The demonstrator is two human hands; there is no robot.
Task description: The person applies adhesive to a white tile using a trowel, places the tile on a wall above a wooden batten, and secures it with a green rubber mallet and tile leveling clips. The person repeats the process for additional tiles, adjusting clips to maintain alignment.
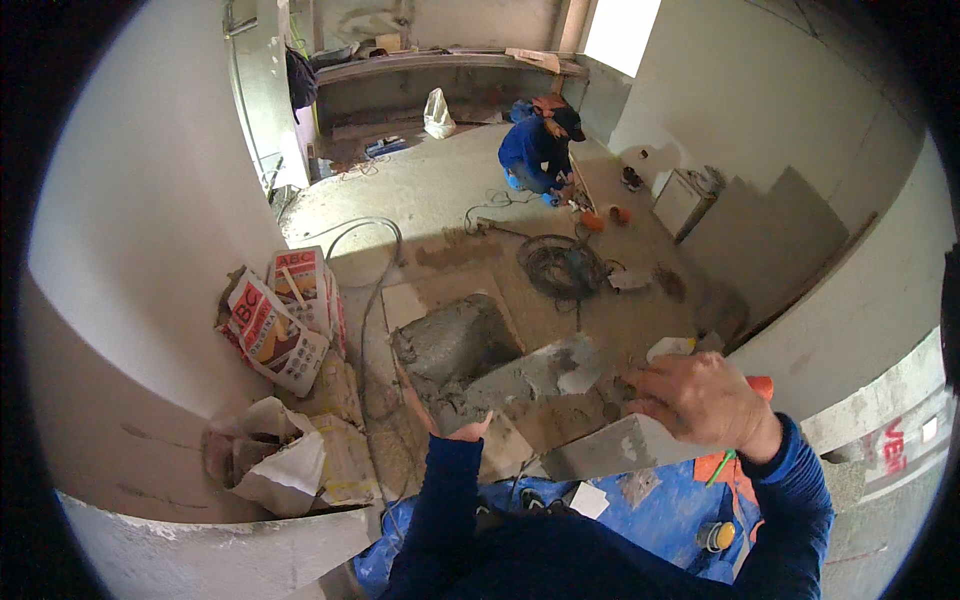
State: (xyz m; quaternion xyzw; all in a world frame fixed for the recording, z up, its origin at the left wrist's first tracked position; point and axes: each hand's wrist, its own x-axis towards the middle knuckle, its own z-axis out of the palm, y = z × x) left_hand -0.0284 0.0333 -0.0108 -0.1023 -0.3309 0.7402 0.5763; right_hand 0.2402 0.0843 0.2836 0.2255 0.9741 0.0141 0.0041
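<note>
In front of me a pale flat board [405,305] carries a heap of wet grey mortar [455,340]. My left hand [452,428] grips the board's near edge, thumb on the right and fingers along the left side. My right hand [695,400] is closed to the right of the mortar, knuckles up. An orange end [761,386] shows just behind it; what lies inside the fingers is hidden. A long grey, mortar-smeared flat piece [540,380] stretches between the mortar and my right fingers; I cannot tell whether the right hand holds it.
A co-worker [540,150] in blue crouches farther off. A coiled black hose [563,268] lies on the floor. Printed paper sacks [275,335] and an opened white sack [280,455] stand at the left wall. Blue sheeting [640,520] with a yellow-topped container [716,537] is below me.
</note>
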